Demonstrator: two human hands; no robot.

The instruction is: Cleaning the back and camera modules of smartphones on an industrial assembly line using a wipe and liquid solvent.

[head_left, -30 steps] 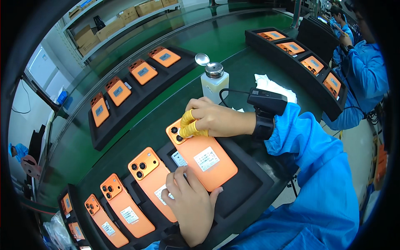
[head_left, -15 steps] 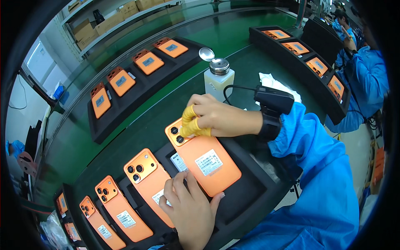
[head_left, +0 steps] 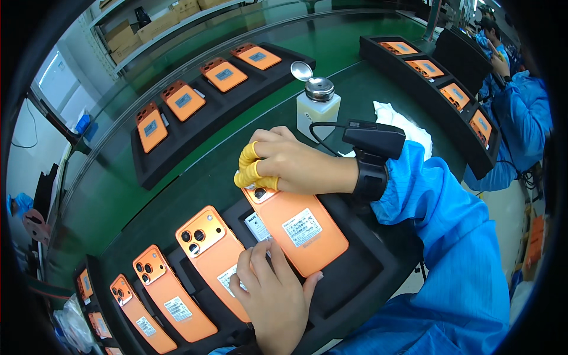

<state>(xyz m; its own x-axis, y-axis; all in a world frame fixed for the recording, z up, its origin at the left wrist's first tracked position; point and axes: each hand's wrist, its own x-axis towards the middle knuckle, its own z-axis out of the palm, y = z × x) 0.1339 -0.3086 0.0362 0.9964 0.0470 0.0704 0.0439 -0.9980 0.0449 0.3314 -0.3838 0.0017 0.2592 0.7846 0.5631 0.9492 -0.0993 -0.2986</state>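
Note:
My left hand (head_left: 274,293) grips the lower-left corner of an orange phone (head_left: 322,241), thumb at its bottom edge and fingertips along its left side. The phone lies back up across the dark foam tray (head_left: 367,269), a white label on its back. At its camera end, my right hand (head_left: 284,163), with yellow finger cots, pinches a small white wipe (head_left: 251,186), mostly hidden under the fingers. One camera lens shows beside the fingertips. A card with print (head_left: 258,227) peeks out from under the phone's left edge. Left of it, another orange phone (head_left: 204,248) sits in the tray.
More orange phones (head_left: 171,299) lie further left in the same tray. A second tray (head_left: 207,133) with phones stands behind, and another (head_left: 426,89) at the far right. A pump bottle (head_left: 318,112) with its lid raised stands near a white cloth (head_left: 402,127). A co-worker in blue (head_left: 520,112) is at the right.
My right hand has slid up and left over the camera area toward the phone's top-left corner, covering more lenses. My left hand keeps its hold on the phone.

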